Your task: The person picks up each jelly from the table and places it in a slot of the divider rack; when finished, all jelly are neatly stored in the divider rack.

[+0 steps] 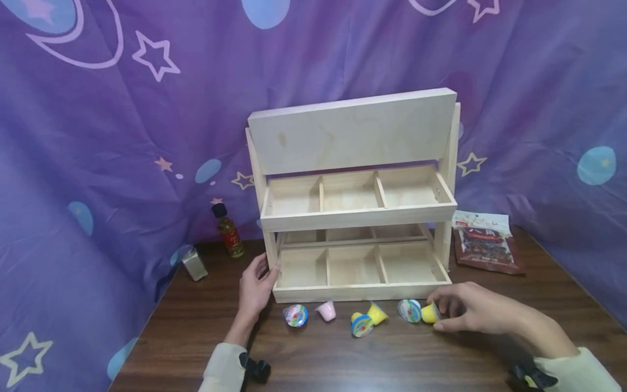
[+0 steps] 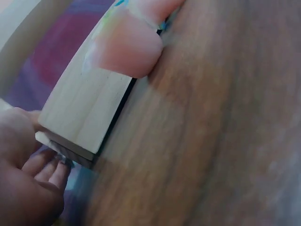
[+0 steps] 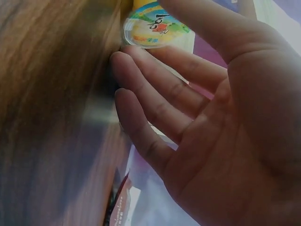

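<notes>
A pale wooden shelf rack (image 1: 360, 219) with compartment trays stands on the table. My left hand (image 1: 256, 284) grips the left end of its lower tray, thumb in front and fingers behind; the left wrist view shows the fingers (image 2: 44, 169) by the wood's end. At the rack's front right, my right hand (image 1: 482, 310) has thumb and forefinger around a small yellow jelly cup (image 1: 430, 313), whose printed lid (image 3: 155, 26) shows in the right wrist view. Beside that cup lies another jelly cup (image 1: 409, 311), lid up. The right hand's other fingers (image 3: 160, 108) are loosely bent.
In front of the rack lie two yellow jelly cups (image 1: 362, 325), a pink cup (image 1: 326, 311) and one with its lid up (image 1: 296, 316). A sauce bottle (image 1: 229, 234) and a glass jar (image 1: 194, 264) stand left; a spice packet (image 1: 485, 243) lies right. A purple curtain hangs behind.
</notes>
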Demonstrator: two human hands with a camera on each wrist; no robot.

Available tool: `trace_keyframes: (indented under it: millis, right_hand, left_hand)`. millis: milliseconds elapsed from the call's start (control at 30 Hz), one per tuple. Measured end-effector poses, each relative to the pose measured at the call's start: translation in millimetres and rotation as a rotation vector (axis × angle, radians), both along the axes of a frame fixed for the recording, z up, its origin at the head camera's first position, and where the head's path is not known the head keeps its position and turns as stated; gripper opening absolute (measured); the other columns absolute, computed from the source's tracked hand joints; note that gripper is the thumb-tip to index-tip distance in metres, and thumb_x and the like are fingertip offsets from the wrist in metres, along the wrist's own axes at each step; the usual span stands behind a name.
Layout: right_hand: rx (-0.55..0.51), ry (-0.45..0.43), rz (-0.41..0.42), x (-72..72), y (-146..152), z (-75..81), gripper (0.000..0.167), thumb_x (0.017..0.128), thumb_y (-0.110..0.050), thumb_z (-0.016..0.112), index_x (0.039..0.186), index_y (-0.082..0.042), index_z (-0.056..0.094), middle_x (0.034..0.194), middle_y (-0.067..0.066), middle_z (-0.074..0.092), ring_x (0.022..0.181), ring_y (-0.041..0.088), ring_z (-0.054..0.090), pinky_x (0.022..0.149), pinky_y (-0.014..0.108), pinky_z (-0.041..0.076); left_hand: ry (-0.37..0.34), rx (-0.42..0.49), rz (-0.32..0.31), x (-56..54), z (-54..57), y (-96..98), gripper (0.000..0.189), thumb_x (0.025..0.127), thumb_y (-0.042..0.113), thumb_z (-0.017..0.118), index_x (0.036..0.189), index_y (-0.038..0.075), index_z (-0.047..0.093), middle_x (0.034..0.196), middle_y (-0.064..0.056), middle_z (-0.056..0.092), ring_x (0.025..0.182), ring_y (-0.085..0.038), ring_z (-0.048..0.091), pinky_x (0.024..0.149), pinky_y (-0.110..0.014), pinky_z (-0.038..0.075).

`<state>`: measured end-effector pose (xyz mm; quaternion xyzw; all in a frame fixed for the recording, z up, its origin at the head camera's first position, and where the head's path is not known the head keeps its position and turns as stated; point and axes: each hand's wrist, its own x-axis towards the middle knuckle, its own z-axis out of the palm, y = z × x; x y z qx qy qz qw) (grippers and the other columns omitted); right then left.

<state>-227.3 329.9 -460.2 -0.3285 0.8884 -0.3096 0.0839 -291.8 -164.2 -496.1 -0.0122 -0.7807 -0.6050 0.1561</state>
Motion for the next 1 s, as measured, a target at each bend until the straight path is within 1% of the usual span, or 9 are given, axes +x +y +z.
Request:
trace_keyframes:
  millis: [133, 233, 333, 433, 567, 667, 767, 867, 1000]
  right_hand:
    - [0.001, -0.007, 0.001, 0.1, 1.2, 5.3, 0.039, 0.097, -0.035, 0.083, 0.127, -0.012, 0.073, 0.099, -0.013, 0.076, 0.082, -0.002, 0.069, 0.071, 0.026, 0.058]
    - [0.000, -0.009, -0.043, -0.4, -0.6, 12.1, 0.042, 0.099, -0.037, 0.081, 0.130, -0.011, 0.072, 0.100, -0.014, 0.078, 0.084, -0.002, 0.071, 0.074, 0.026, 0.060]
    - [-0.036, 0.017, -0.089, 0.3, -3.6, 17.8, 0.045, 0.099, -0.036, 0.081, 0.134, -0.010, 0.071, 0.100, -0.013, 0.078, 0.087, -0.001, 0.072, 0.076, 0.027, 0.061]
    - [-0.097, 0.073, -0.123, 2.2, -6.3, 20.7, 0.048, 0.098, -0.032, 0.083, 0.138, -0.010, 0.069, 0.102, -0.011, 0.079, 0.087, 0.000, 0.074, 0.075, 0.027, 0.061]
    - [-0.167, 0.190, -0.188, 1.4, -10.3, 21.8, 0.049, 0.094, -0.024, 0.087, 0.139, -0.014, 0.068, 0.110, -0.007, 0.079, 0.089, 0.000, 0.074, 0.076, 0.026, 0.062]
    - [-0.213, 0.266, -0.260, -3.6, -13.0, 22.5, 0.048, 0.091, -0.019, 0.090, 0.134, -0.017, 0.069, 0.111, -0.004, 0.078, 0.087, 0.001, 0.074, 0.074, 0.025, 0.061]
    - [-0.241, 0.304, -0.322, -12.0, -16.1, 23.3, 0.046, 0.089, -0.018, 0.091, 0.129, -0.015, 0.070, 0.106, -0.001, 0.079, 0.083, 0.002, 0.074, 0.071, 0.024, 0.061]
    - [-0.221, 0.308, -0.383, -20.9, -19.0, 24.0, 0.047, 0.090, -0.023, 0.091, 0.130, -0.013, 0.071, 0.101, 0.000, 0.080, 0.080, 0.002, 0.073, 0.070, 0.025, 0.061]
    - [-0.161, 0.284, -0.449, -32.6, -22.0, 22.2, 0.051, 0.090, -0.030, 0.091, 0.132, -0.010, 0.071, 0.099, 0.003, 0.081, 0.080, 0.005, 0.073, 0.071, 0.025, 0.060]
  left_hand:
    - [-0.054, 0.055, 0.012, 1.7, -5.8, -3.0, 0.052, 0.103, 0.015, 0.075, 0.148, -0.005, 0.058, 0.146, -0.032, 0.064, 0.142, -0.046, 0.060, 0.121, -0.053, 0.047]
    - [-0.070, 0.054, 0.024, 3.0, -8.6, -6.1, 0.053, 0.103, 0.019, 0.076, 0.148, -0.003, 0.059, 0.147, -0.030, 0.064, 0.141, -0.045, 0.061, 0.120, -0.053, 0.047]
    - [-0.081, 0.051, 0.025, 3.8, -9.1, -8.3, 0.054, 0.102, 0.021, 0.077, 0.148, -0.002, 0.059, 0.148, -0.030, 0.063, 0.142, -0.045, 0.061, 0.121, -0.052, 0.047]
    - [-0.103, 0.055, 0.030, 4.8, -7.0, -9.0, 0.055, 0.101, 0.022, 0.078, 0.147, -0.002, 0.061, 0.149, -0.030, 0.063, 0.141, -0.045, 0.061, 0.120, -0.052, 0.048]
    - [-0.146, 0.047, 0.048, 3.9, -1.8, -6.8, 0.051, 0.100, 0.022, 0.079, 0.142, -0.002, 0.064, 0.145, -0.030, 0.066, 0.138, -0.045, 0.064, 0.117, -0.052, 0.051]
    - [-0.185, 0.021, 0.064, 1.9, 1.2, -3.6, 0.049, 0.098, 0.024, 0.080, 0.139, 0.000, 0.067, 0.142, -0.028, 0.069, 0.136, -0.042, 0.066, 0.115, -0.051, 0.053]
    - [-0.202, -0.014, 0.085, 0.8, 2.3, -1.0, 0.050, 0.097, 0.027, 0.081, 0.137, 0.001, 0.069, 0.140, -0.027, 0.071, 0.134, -0.041, 0.068, 0.114, -0.052, 0.053]
    - [-0.207, -0.039, 0.110, 0.4, 2.3, -0.1, 0.050, 0.096, 0.029, 0.081, 0.136, 0.002, 0.070, 0.137, -0.026, 0.073, 0.131, -0.040, 0.070, 0.115, -0.053, 0.052]
    - [-0.212, -0.031, 0.109, 0.6, 1.2, -1.8, 0.049, 0.096, 0.028, 0.081, 0.137, 0.003, 0.070, 0.135, -0.025, 0.074, 0.129, -0.039, 0.071, 0.116, -0.053, 0.051]
